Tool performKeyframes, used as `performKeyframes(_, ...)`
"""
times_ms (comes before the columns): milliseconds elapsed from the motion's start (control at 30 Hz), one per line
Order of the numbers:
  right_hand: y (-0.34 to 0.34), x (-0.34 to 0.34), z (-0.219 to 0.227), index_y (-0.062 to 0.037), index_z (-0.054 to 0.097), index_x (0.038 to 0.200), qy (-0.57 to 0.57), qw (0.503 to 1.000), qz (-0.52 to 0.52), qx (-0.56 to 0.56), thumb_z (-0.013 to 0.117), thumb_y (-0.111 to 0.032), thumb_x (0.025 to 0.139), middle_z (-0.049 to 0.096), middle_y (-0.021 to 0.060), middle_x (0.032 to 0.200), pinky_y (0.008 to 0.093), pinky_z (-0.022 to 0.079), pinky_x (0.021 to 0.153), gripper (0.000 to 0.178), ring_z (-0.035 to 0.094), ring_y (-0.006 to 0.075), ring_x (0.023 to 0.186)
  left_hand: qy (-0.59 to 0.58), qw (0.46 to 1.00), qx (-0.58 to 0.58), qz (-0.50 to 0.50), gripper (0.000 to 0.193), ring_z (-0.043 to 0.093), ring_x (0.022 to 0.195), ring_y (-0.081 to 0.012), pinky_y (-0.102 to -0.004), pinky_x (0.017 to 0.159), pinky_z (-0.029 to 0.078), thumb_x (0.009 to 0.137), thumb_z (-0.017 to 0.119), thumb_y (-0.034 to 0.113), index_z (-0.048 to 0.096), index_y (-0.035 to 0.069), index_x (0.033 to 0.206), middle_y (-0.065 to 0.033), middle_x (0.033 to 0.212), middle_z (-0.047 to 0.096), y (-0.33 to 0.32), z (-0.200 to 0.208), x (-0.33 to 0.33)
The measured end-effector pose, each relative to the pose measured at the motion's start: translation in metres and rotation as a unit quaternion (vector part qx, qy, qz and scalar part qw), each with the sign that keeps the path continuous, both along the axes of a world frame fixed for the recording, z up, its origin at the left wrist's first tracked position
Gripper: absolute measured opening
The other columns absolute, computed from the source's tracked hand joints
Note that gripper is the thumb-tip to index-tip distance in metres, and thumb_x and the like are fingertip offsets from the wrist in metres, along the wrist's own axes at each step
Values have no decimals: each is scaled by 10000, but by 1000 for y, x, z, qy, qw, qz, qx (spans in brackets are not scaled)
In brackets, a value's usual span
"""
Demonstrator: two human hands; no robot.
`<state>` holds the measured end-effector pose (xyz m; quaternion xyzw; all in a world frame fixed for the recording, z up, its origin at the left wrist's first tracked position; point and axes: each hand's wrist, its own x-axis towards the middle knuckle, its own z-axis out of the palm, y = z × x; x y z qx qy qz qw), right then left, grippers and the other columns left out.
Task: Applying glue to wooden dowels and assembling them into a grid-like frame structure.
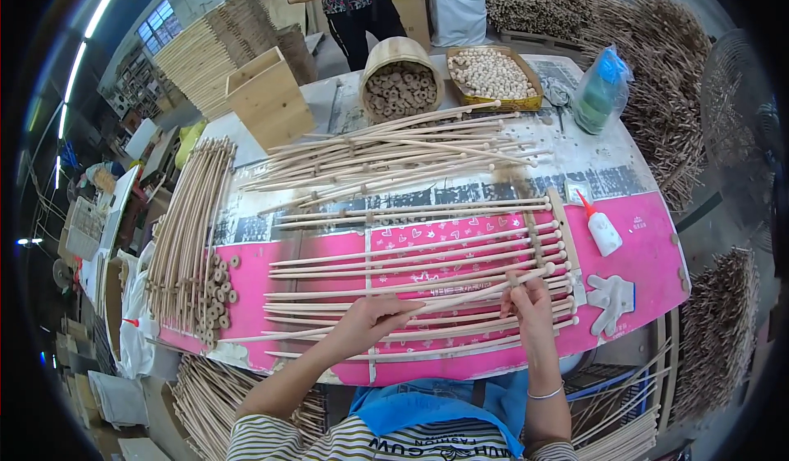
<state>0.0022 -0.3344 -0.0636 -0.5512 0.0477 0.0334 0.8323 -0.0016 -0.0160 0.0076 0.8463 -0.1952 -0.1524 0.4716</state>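
1. The wooden rod [460, 295] lies slanted across the rod rack [427, 284] near the front edge of the bench [649, 255], held at both points.
2. Left hand [370, 320]: grip pinched on the rod's middle. Right hand [528, 301]: grip pinched on the rod near its beaded end.
3. Judged progress: many rods already sit side by side against the end rail [564, 229]; this rod is not yet seated.
4. Remaining stock appears large: loose rods [394, 153] mid-bench and a rod bundle [185, 214] at the left edge.
5. A glue bottle [602, 229] and white glove [612, 297] lie near the right edge; a tray of wooden beads [491, 75] sits at the far edge.
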Motion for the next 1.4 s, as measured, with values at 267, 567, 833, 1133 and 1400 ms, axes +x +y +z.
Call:
performKeyframes(267, -2, -23, 7, 22, 598, 1338, -6, 1000, 11, 5, 646, -133, 1018, 646, 43, 884, 266, 559, 639, 359, 624, 109, 732, 14, 1000, -24, 1, 354, 663, 778, -145, -296, 694, 531, 1022, 626, 110, 685, 134, 1371, -95, 938, 726, 3, 2, -26)
performKeyframes(567, -1, -44, 20, -4, 575, 1381, -12, 1000, -2, 6, 694, -116, 987, 652, 17, 864, 229, 531, 640, 426, 609, 79, 709, 42, 999, -20, 6, 348, 661, 830, -146, -290, 759, 535, 1009, 635, 84, 681, 58, 1353, -110, 1065, 754, 5, 8, -40)
performKeyframes(833, 1, -45, 11, 5, 579, 1327, -4, 1000, -2, -4, 668, -134, 1007, 646, 40, 865, 252, 518, 648, 359, 622, 110, 705, 74, 995, -44, 44, 364, 636, 816, -127, -269, 761, 526, 994, 628, 25, 675, 24, 1355, -94, 991, 708, 6, 8, -42)
performKeyframes(1133, 2, -30, 13, -15, 618, 1357, -5, 999, 31, 27, 663, -186, 1026, 641, -1, 862, 221, 519, 607, 375, 607, 65, 680, 109, 993, -24, 49, 341, 634, 854, -123, -271, 775, 522, 1000, 626, 22, 688, 27, 1336, -85, 1025, 707, -2, 7, -27)
performKeyframes(1400, -1, -14, 3, -22, 582, 1365, 18, 1000, 18, 11, 651, -210, 1040, 644, 1, 877, 202, 518, 603, 382, 620, 51, 698, 85, 995, 19, 52, 313, 568, 756, -94, -286, 659, 489, 995, 654, 48, 710, 37, 1303, -50, 841, 611, -5, -8, -2)
